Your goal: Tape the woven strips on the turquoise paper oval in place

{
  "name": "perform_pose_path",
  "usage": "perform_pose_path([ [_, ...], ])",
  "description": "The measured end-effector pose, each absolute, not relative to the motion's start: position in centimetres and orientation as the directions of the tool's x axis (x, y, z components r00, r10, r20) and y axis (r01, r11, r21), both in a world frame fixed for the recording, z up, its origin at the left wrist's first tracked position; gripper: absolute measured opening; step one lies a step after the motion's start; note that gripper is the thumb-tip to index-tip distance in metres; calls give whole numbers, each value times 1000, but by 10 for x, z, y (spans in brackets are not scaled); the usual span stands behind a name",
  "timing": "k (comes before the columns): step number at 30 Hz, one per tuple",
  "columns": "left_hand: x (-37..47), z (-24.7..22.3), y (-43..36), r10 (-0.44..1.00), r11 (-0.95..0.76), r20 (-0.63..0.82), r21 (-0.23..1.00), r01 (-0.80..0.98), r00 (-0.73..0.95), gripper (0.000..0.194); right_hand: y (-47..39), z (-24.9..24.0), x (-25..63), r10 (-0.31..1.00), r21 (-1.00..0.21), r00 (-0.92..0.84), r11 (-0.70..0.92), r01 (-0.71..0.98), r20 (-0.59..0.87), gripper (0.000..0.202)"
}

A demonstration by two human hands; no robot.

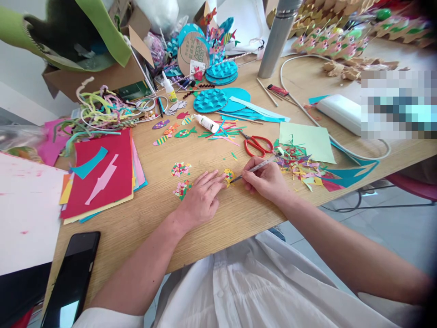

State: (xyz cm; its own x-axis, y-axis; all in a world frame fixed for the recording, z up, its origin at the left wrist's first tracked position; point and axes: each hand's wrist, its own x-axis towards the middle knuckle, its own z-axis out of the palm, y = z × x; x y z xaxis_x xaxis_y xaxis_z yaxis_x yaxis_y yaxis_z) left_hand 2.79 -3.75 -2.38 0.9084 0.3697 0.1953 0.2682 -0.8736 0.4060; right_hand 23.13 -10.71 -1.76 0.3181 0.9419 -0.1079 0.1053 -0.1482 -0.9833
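Left hand (pixel 201 198): lies palm down on the wooden counter (pixel 150 218), fingers spread flat, the fingertips (pixel 218 177) pressing the edge of a small yellow paper piece (pixel 229 176); it grips nothing.
Right hand (pixel 266 180): closed around a thin pen-like tool (pixel 256 167), held slanted with its tip down at the yellow paper piece.
Yellow paper piece: flat on the counter between the two hands, with small coloured bits on it.
Decorated pieces: two more small speckled cut-outs (pixel 180 169) lie just left of the left hand.
Scissors (pixel 256 145): red-handled, lying on the counter just beyond the right hand.
Scraps (pixel 300 166): a heap of coloured paper trimmings right of the right hand, beside a pale green sheet (pixel 309 141).
Paper stack (pixel 102 173): red sheet on top, at the left of the counter.
Phone (pixel 73 278): dark, face up near the counter's front left edge.
Glue bottle (pixel 207 123): white, lying on its side farther back.
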Motion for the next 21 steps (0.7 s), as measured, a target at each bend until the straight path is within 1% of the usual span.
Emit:
perform_pose_path([
  [21,28,-25,-37,369,-873,193,409,267,909,45,-107,-20,233,944,-980,312,-152,131,-105,11],
])
